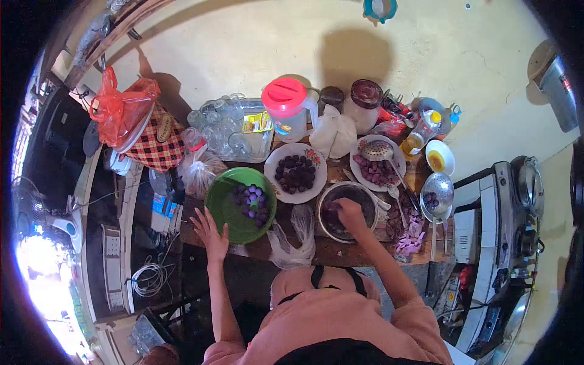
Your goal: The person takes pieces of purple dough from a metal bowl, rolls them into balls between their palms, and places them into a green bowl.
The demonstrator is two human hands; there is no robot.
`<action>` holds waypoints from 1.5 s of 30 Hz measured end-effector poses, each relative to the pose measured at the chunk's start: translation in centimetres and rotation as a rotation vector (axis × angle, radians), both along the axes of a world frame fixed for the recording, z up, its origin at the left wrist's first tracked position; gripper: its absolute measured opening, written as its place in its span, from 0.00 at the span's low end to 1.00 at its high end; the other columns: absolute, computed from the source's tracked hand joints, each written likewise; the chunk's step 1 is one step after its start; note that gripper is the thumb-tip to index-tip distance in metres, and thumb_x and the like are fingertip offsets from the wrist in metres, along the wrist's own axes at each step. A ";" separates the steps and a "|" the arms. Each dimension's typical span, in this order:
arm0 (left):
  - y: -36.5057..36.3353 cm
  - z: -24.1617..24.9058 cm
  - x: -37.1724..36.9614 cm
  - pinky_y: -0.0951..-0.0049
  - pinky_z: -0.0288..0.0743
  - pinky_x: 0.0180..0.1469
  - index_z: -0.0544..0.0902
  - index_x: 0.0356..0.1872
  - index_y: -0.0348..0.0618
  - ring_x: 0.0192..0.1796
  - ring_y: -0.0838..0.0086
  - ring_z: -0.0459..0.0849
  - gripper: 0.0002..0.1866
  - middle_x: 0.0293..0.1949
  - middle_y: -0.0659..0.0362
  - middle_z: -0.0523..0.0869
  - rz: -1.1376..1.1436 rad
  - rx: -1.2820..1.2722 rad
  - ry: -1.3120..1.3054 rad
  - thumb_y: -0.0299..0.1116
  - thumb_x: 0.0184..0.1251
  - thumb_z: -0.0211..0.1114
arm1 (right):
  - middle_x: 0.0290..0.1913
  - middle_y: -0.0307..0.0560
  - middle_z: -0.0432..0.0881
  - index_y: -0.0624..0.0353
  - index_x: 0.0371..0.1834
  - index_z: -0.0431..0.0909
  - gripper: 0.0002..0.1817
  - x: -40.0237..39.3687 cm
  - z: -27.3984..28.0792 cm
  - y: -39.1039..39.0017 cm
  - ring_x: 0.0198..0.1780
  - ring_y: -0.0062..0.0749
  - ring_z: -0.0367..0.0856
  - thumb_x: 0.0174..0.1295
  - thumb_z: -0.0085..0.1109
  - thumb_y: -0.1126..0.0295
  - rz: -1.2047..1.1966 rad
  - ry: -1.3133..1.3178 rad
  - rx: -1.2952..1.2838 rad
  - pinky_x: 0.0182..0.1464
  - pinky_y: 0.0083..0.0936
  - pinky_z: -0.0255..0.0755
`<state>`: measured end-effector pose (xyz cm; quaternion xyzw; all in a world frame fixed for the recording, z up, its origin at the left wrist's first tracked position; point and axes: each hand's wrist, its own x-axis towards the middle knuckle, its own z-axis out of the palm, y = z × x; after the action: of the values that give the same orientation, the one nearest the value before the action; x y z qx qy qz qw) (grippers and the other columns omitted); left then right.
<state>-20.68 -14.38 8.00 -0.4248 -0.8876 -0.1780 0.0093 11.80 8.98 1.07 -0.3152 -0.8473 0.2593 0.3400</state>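
My left hand (211, 236) is spread beside the green plastic bowl (220, 210), its fingertips at the near left rim. Several small purple balls (252, 201) lie in that bowl, towards its right side. Over a metal pot (322, 228), my right hand (351, 216) reaches inside with its fingers curled on purple mash (331, 214); the fingertips are partly hidden. Behind, a flowered plate (286, 193) carries several dark purple balls (295, 173). On another plate (359, 141) are purple chunks (378, 173) with a slotted spoon (378, 150) resting over them.
A clear plastic bag (293, 240) lies between bowl and pot. Purple peelings (410, 237) and a skimmer (438, 188) are on the right. A pink-lidded pitcher (286, 112), a glass tray (258, 149) and an oil bottle (423, 131) line the back. A stove (502, 201) stands right.
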 end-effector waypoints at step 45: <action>14.8 -2.9 18.5 0.80 0.53 0.07 0.62 0.08 0.53 0.06 0.80 0.58 0.23 0.05 0.68 0.59 0.355 0.481 -2.295 0.35 0.62 0.58 | 0.38 0.47 0.78 0.55 0.47 0.71 0.29 2.2 10.8 -0.1 0.38 0.41 0.78 0.46 0.68 0.51 -0.111 -0.225 -0.437 0.40 0.35 0.72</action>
<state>-2.13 0.45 5.13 0.1249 -0.3671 -0.6133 -0.6881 14.04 8.91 11.91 -0.4541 -0.7850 0.3804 0.1811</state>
